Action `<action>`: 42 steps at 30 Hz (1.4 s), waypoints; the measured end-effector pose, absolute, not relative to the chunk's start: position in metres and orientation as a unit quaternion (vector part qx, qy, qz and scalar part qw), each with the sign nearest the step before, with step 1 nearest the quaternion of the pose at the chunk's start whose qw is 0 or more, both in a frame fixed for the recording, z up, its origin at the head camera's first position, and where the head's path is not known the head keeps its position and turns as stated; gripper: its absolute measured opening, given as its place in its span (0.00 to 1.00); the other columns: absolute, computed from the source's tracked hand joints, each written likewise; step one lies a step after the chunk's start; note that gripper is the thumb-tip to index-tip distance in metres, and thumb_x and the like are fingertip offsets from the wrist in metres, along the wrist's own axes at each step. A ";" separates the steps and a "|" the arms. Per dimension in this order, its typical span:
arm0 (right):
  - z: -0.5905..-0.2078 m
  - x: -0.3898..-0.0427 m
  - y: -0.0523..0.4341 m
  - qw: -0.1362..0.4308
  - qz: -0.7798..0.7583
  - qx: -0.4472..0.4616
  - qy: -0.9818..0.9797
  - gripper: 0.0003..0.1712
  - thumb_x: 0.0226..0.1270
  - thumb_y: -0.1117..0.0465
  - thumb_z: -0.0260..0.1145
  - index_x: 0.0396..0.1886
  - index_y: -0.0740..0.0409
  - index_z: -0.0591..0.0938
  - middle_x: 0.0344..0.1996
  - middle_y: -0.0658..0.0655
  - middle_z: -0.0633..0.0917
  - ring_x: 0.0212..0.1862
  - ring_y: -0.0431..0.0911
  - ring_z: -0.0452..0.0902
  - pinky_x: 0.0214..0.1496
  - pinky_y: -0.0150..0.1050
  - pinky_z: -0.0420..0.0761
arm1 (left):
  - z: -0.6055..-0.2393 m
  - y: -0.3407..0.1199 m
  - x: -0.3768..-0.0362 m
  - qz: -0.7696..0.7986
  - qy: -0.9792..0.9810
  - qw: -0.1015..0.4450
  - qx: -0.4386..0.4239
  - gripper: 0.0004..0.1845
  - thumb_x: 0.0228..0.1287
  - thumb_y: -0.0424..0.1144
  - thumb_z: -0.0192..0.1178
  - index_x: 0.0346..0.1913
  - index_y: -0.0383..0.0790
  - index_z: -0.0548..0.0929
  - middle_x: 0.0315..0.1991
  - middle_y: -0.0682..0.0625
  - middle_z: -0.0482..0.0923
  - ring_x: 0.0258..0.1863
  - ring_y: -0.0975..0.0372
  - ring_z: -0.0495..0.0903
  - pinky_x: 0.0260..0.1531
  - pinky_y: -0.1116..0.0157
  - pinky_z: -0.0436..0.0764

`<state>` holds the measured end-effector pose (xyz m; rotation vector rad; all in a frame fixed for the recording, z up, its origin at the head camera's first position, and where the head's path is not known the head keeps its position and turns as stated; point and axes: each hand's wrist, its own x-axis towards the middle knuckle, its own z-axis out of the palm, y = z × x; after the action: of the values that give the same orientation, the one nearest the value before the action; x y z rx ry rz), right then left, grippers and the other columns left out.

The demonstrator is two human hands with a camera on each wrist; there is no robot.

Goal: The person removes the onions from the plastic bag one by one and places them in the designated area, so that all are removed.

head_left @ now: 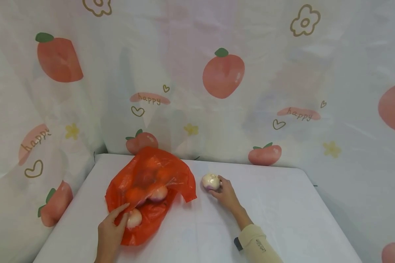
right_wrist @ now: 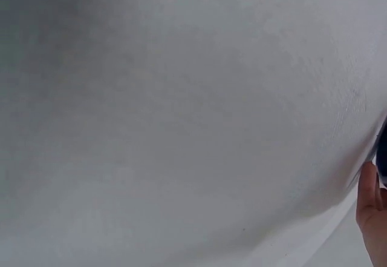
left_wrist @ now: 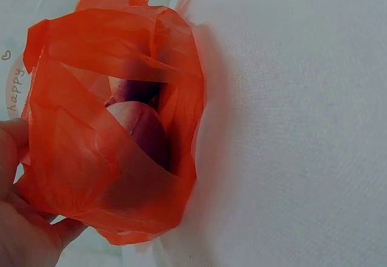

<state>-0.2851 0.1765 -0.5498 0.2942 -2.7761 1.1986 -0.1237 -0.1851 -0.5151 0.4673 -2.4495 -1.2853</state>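
Note:
An orange plastic bag [head_left: 151, 182] lies on the white table [head_left: 283, 212], its mouth toward me. Several round white-purple and orange vegetables sit inside it; one pale one [head_left: 134, 218] lies at the mouth. My left hand [head_left: 122, 215] pinches the bag's near edge beside that vegetable. The left wrist view shows the bag [left_wrist: 91, 158] held up by my left hand [left_wrist: 18, 218], with round vegetables [left_wrist: 142, 128] inside. My right hand [head_left: 217, 186] grips a white-purple round vegetable [head_left: 211, 181] resting on the table right of the bag. Only the edge of my right hand [right_wrist: 370, 209] appears in its wrist view.
A cloth backdrop printed with peaches [head_left: 223, 75] hangs behind and at both sides of the table. The table's back edge [head_left: 250, 165] runs just past the bag. A cream sleeve [head_left: 258, 244] covers my right forearm.

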 end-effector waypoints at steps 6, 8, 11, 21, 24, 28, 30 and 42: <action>-0.551 -0.284 0.179 0.082 0.393 0.106 -0.910 0.45 0.51 0.59 0.75 0.62 0.77 0.63 0.52 0.76 0.70 0.54 0.64 0.70 0.55 0.54 0.73 | -0.514 -0.184 -0.124 -0.454 -0.859 0.170 0.165 0.17 0.64 0.38 0.61 0.54 0.39 0.81 0.51 0.41 0.79 0.50 0.49 0.76 0.51 0.54 0.71; -0.552 -0.283 0.181 0.086 0.395 0.099 -0.909 0.47 0.51 0.58 0.75 0.63 0.77 0.62 0.53 0.77 0.69 0.53 0.65 0.71 0.54 0.54 0.74 | -0.514 -0.184 -0.124 -0.454 -0.859 0.169 0.167 0.17 0.64 0.38 0.61 0.55 0.39 0.81 0.51 0.41 0.79 0.51 0.49 0.76 0.52 0.54 0.71; -0.554 -0.280 0.183 0.086 0.402 0.088 -0.907 0.48 0.51 0.57 0.75 0.64 0.76 0.62 0.54 0.77 0.67 0.51 0.66 0.72 0.53 0.54 0.75 | -0.514 -0.185 -0.124 -0.456 -0.858 0.167 0.170 0.17 0.64 0.39 0.61 0.55 0.39 0.81 0.51 0.41 0.79 0.51 0.49 0.76 0.52 0.52 0.71; -0.538 -0.267 0.177 0.100 0.415 0.109 -0.898 0.46 0.53 0.56 0.74 0.66 0.70 0.61 0.57 0.74 0.67 0.54 0.64 0.70 0.50 0.53 0.78 | -0.512 -0.184 -0.124 -0.456 -0.858 0.172 0.165 0.17 0.64 0.38 0.61 0.55 0.38 0.81 0.51 0.40 0.79 0.52 0.48 0.76 0.52 0.52 0.71; -0.527 -0.263 0.170 0.089 0.426 0.103 -0.895 0.45 0.54 0.53 0.74 0.66 0.65 0.62 0.59 0.70 0.67 0.57 0.61 0.69 0.52 0.53 0.77 | -0.512 -0.184 -0.124 -0.455 -0.858 0.176 0.163 0.17 0.64 0.37 0.61 0.55 0.38 0.81 0.51 0.40 0.79 0.52 0.47 0.76 0.53 0.51 0.71; -0.512 -0.258 0.160 0.071 0.445 0.091 -0.888 0.43 0.54 0.52 0.73 0.65 0.59 0.64 0.61 0.64 0.67 0.60 0.57 0.67 0.54 0.53 0.76 | -0.512 -0.183 -0.125 -0.459 -0.856 0.170 0.164 0.17 0.64 0.39 0.61 0.55 0.38 0.81 0.51 0.40 0.79 0.52 0.48 0.76 0.52 0.52 0.71; -0.505 -0.255 0.155 0.068 0.451 0.098 -0.884 0.41 0.55 0.53 0.73 0.65 0.58 0.64 0.60 0.63 0.68 0.60 0.55 0.67 0.54 0.52 0.75 | -0.512 -0.184 -0.125 -0.460 -0.856 0.170 0.162 0.17 0.64 0.39 0.61 0.55 0.38 0.81 0.51 0.40 0.79 0.52 0.48 0.76 0.52 0.53 0.71; -0.485 -0.234 0.123 0.056 0.513 0.165 -0.840 0.37 0.56 0.55 0.72 0.64 0.54 0.66 0.57 0.55 0.71 0.56 0.57 0.71 0.47 0.48 0.81 | -0.512 -0.182 -0.126 -0.462 -0.856 0.167 0.158 0.17 0.64 0.39 0.61 0.55 0.39 0.81 0.52 0.41 0.79 0.53 0.48 0.75 0.52 0.54 0.71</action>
<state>-0.2342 0.1230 -0.4849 0.5017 -2.5495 1.5571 -0.1264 -0.1824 -0.5117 0.4486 -2.4369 -1.3157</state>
